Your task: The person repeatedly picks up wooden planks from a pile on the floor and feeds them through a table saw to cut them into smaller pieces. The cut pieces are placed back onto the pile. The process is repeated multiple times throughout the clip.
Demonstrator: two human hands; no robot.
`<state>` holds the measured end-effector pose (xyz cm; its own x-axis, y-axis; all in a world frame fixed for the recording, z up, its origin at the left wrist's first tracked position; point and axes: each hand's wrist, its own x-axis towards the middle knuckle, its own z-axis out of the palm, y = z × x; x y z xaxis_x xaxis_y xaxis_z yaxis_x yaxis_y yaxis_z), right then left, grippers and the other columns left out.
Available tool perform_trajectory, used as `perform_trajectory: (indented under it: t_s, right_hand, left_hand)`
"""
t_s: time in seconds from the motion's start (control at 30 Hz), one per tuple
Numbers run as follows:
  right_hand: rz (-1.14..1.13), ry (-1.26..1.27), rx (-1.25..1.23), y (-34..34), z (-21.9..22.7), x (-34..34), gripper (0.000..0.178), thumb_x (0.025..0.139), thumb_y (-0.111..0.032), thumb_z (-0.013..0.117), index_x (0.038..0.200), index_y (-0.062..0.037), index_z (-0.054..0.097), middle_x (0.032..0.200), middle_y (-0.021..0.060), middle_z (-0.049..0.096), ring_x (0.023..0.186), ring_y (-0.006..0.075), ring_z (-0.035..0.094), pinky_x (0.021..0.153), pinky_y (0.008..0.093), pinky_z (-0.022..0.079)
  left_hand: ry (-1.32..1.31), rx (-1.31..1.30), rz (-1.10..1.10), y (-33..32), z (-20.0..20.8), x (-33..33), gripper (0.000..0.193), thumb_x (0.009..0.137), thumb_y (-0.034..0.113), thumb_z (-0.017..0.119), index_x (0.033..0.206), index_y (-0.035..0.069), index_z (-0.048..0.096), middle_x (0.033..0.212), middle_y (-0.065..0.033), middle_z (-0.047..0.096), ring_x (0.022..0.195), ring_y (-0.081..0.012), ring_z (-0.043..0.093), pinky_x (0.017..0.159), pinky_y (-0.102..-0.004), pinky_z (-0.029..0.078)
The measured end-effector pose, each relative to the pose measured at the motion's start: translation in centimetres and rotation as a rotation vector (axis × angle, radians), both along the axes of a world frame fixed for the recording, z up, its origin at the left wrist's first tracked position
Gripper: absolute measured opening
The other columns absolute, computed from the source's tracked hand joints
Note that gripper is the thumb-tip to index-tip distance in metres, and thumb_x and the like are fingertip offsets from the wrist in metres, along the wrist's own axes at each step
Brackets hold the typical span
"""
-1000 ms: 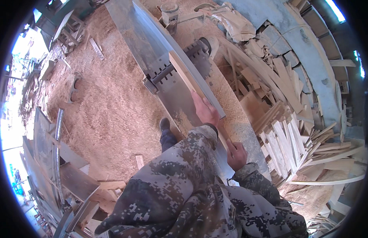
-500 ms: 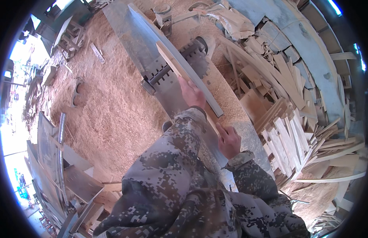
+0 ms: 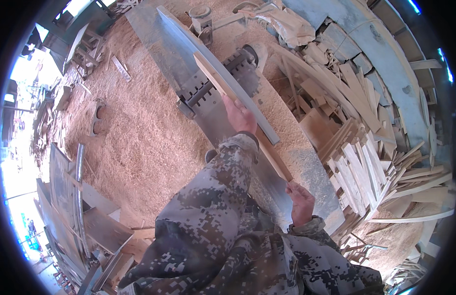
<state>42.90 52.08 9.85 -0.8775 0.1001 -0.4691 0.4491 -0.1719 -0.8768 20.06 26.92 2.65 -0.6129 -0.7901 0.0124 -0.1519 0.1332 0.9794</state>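
A long, narrow wooden strip [image 3: 274, 160] lies on the metal bed of a jointer planer [image 3: 208, 120], along a straight metal fence [image 3: 255, 114]. Its far part crosses the toothed slot of the cutter [image 3: 201, 92]. My left hand [image 3: 240, 117] is closed over the middle of the strip, fingers pointing forward along it, just behind the slot. At the strip's near end is my right hand [image 3: 302, 204], its fingers curled and fingertips against the end. Both my arms wear camouflage sleeves.
Sawdust [image 3: 144, 118] covers the floor to the left. Stacked offcuts and slats [image 3: 358, 169] lie right of the machine. At lower left lean boards and a metal pipe [image 3: 79, 191]. A wooden stand [image 3: 85, 49] is at the far left.
My right hand has slid back toward me along the strip to its near end, which now shows. The left hand and the strip's far end have hardly moved.
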Motion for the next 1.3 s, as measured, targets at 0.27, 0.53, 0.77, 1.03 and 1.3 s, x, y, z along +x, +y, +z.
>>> perform_trajectory:
  t_s: [0.27, 0.53, 0.77, 1.03, 1.3]
  right_hand:
    - [0.142, 0.057, 0.015, -1.0, -0.2, -1.2, 0.034, 0.107, -0.006, 0.063, 0.133, 0.0149, 0.066, 0.131, 0.0214, 0.071, 0.123, 0.0268, 0.067, 0.117, 0.0412, 0.049]
    - [0.096, 0.02, -0.192, -4.4, 0.1, -4.0, 0.039, 0.107, -0.007, 0.063, 0.14, 0.0143, 0.061, 0.141, 0.0229, 0.067, 0.133, 0.0289, 0.063, 0.121, 0.0437, 0.045]
    - [0.089, -0.007, -0.273, -9.2, 0.0, -7.6, 0.042, 0.104, -0.003, 0.064, 0.143, 0.0127, 0.06, 0.147, 0.0219, 0.064, 0.14, 0.0288, 0.059, 0.126, 0.0453, 0.04]
    - [0.08, 0.0, -0.336, -15.6, -0.2, -12.9, 0.046, 0.102, 0.001, 0.065, 0.146, 0.0114, 0.058, 0.15, 0.022, 0.062, 0.145, 0.0302, 0.056, 0.128, 0.0459, 0.038]
    - [0.11, -0.03, -0.324, -21.7, 0.3, -18.0, 0.047, 0.103, 0.002, 0.062, 0.149, 0.012, 0.055, 0.154, 0.0213, 0.059, 0.148, 0.0295, 0.053, 0.129, 0.045, 0.037]
  left_hand:
    - [0.031, -0.074, 0.019, -1.9, 0.0, -1.8, 0.056, 0.112, 0.013, 0.042, 0.164, -0.002, 0.033, 0.149, -0.0305, 0.058, 0.136, -0.0453, 0.059, 0.112, -0.045, 0.047]
    - [0.031, -0.015, -0.016, -5.5, -0.3, -4.5, 0.054, 0.113, 0.014, 0.041, 0.163, -0.005, 0.033, 0.149, -0.032, 0.057, 0.132, -0.0464, 0.06, 0.109, -0.0466, 0.049]
    - [0.056, -0.056, 0.0, -10.5, -0.6, -8.7, 0.054, 0.113, 0.016, 0.042, 0.163, -0.003, 0.034, 0.142, -0.0331, 0.061, 0.128, -0.0481, 0.062, 0.107, -0.0473, 0.049]
    - [-0.024, -0.131, 0.048, -17.0, -0.4, -14.2, 0.054, 0.112, 0.019, 0.045, 0.16, -0.005, 0.039, 0.141, -0.0323, 0.063, 0.129, -0.0483, 0.062, 0.108, -0.047, 0.049]
    - [0.066, -0.169, 0.036, -24.1, -2.5, -19.9, 0.054, 0.111, 0.019, 0.046, 0.156, -0.012, 0.043, 0.142, -0.0363, 0.062, 0.131, -0.0473, 0.062, 0.111, -0.0462, 0.047]
